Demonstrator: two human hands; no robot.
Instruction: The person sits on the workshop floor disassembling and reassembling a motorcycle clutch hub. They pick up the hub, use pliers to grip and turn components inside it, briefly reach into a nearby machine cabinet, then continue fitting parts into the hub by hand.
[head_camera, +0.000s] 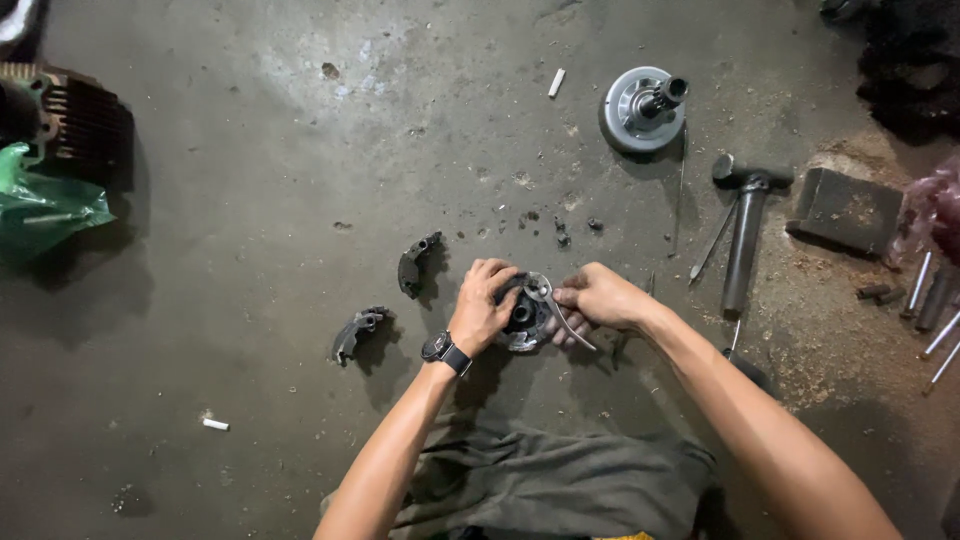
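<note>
just left of the left hand (483, 305) two curved dark clutch shoes (418, 263) lie loose on the concrete floor (250, 180), the second shoe (357, 333) a little lower and further out, both apart from the hand. beyond the right hand (597, 297), well up the floor, stands a round grey pulley with a short shaft (645, 107), and to the right of that hand a heavy hammer (745, 225) lies beside a thin rod (712, 243) and a flat dark block (848, 208). further right a row of slim metal tools (930, 305) sits at the frame edge. two small white stubs (556, 82) lie on the floor, one far beyond the hands, the other (215, 424) down left of the left arm. far to the left are a finned engine part (75, 115) and a green plastic bag (45, 205). nothing lies between the two hands and the piece they work on.

that piece, a round dark clutch carrier (524, 315), rests on the floor between the hands, right in front of the person's lap. it shows a black centre hub and a worn silvery rim, partly hidden by fingers. the left hand is curled over its left side, gripping it, a black watch (445, 351) on the wrist. the right hand is closed on a bent silvery tool (560, 315) whose tip lies on the carrier's top.

the green bag's contents cannot be seen.
</note>
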